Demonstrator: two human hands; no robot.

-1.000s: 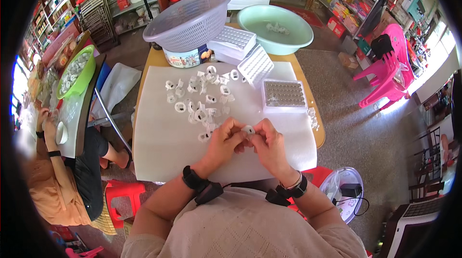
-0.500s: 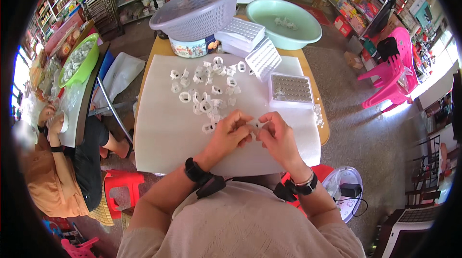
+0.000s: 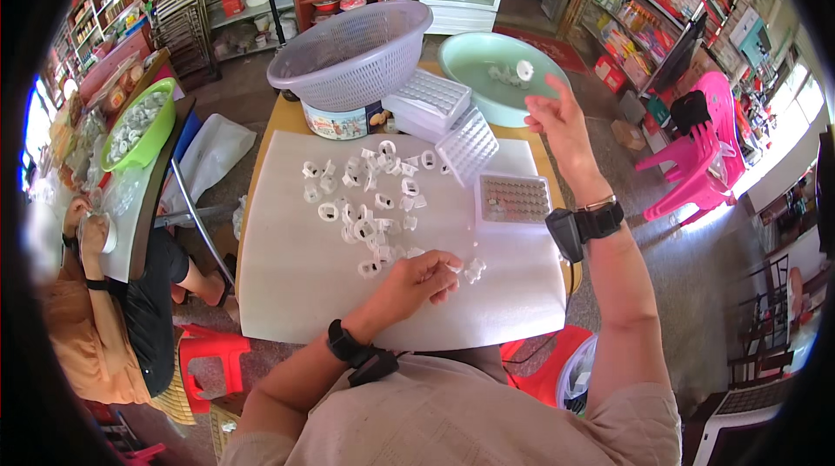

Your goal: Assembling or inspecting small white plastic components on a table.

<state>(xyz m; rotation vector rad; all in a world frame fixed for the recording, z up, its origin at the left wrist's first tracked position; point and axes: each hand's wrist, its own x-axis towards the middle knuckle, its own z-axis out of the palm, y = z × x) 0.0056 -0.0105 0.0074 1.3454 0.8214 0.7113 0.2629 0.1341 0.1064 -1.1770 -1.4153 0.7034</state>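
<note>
My right hand is raised over the near right rim of a pale green basin, its fingers apart and holding nothing. A white round plastic part hangs in the air just beyond its fingertips. More white parts lie in the basin. My left hand stays low over the white sheet on the table, fingers curled together. A whitish bit shows at its fingertips, too small to name. Beside them lies a small clear-white piece. Several white ring-shaped plastic parts are scattered beyond my left hand.
A tray of small metallic pieces sits right of the stacked white trays. Behind, a purple basket rests on a round tin. At the left, a person works by a green bowl of white parts.
My right hand has left my left hand and swung up and right to the basin, letting go of a white plastic part. My left hand is a little lower in the picture. The view has tilted up.
</note>
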